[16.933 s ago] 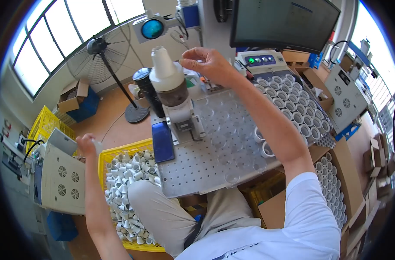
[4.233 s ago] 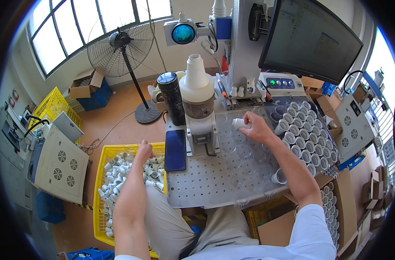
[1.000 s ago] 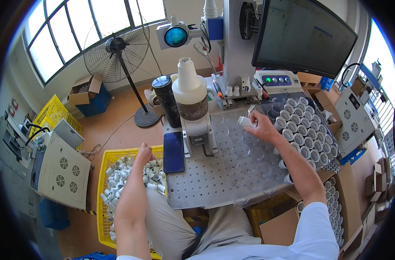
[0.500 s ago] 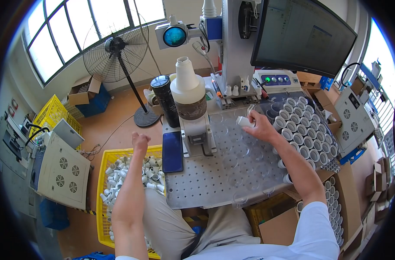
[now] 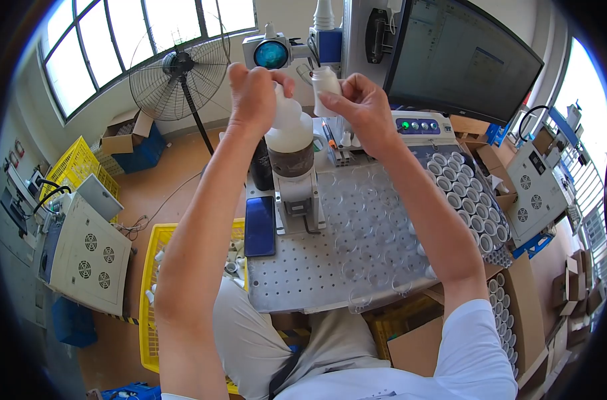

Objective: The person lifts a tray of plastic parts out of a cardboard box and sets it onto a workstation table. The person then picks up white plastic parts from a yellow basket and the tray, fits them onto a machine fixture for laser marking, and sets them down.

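My left hand [image 5: 253,99] is closed, its fingers curled round the narrow top of a white plastic fitting [image 5: 288,115]. That fitting stands on a round cream-coloured holder [image 5: 290,139] with a dark band, and its neck is partly hidden by my fingers. Just to the right, my right hand [image 5: 363,107] pinches a second white plastic fitting [image 5: 326,90], tubular with a rimmed top, held nearly upright. A lens head [image 5: 271,55] sits behind, between and above the two hands.
A phone [image 5: 259,227] lies on the perforated metal plate [image 5: 297,280]. Clear plastic rings or trays [image 5: 370,260] cover its right part. Rows of white fittings [image 5: 473,207] stand further right. A yellow basket [image 5: 147,313] is at left, a monitor [image 5: 463,60] at upper right.
My left hand has risen from above the yellow basket to the fitting on the holder. My right hand has lifted its fitting up and left from above the plate, turning it upright.
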Available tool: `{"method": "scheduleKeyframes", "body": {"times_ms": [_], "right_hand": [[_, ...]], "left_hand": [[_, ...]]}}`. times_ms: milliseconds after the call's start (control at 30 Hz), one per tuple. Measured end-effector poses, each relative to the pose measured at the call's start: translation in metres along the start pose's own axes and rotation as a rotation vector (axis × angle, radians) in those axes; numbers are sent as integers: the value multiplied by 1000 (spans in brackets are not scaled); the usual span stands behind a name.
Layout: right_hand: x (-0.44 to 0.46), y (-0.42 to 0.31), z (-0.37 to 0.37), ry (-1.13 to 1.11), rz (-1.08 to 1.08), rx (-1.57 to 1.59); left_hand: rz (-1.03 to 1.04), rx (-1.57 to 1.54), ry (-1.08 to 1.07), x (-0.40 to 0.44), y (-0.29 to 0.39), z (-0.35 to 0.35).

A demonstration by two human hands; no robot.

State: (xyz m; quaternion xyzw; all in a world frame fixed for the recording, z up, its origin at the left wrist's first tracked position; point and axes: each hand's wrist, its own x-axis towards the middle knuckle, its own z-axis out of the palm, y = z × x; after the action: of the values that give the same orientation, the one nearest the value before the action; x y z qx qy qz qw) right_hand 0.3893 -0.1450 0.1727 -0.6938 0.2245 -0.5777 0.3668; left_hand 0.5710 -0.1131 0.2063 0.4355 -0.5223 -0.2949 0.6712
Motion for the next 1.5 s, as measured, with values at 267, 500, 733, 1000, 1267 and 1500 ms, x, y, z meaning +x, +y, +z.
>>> {"method": "scheduleKeyframes", "body": {"times_ms": [267, 500, 733, 1000, 1267, 1500], "right_hand": [[-16, 9, 55, -106, -14, -311], [-40, 34, -66, -171, 11, -492], [-65, 75, -213, -512, 472, -1182], [-78, 111, -226, -663, 704, -1221], [-84, 135, -231, -761, 554, -1488], [-81, 134, -219, -794, 526, -1566]], "left_hand": [[242, 663, 165, -70, -52, -182], [-154, 967, 485, -147, -270, -446], [-306, 814, 584, -144, -307, -390], [89, 1238, 149, -95, -364, -271], [-251, 1356, -8, -124, -358, -289], [-297, 1291, -75, -129, -351, -260]]}}
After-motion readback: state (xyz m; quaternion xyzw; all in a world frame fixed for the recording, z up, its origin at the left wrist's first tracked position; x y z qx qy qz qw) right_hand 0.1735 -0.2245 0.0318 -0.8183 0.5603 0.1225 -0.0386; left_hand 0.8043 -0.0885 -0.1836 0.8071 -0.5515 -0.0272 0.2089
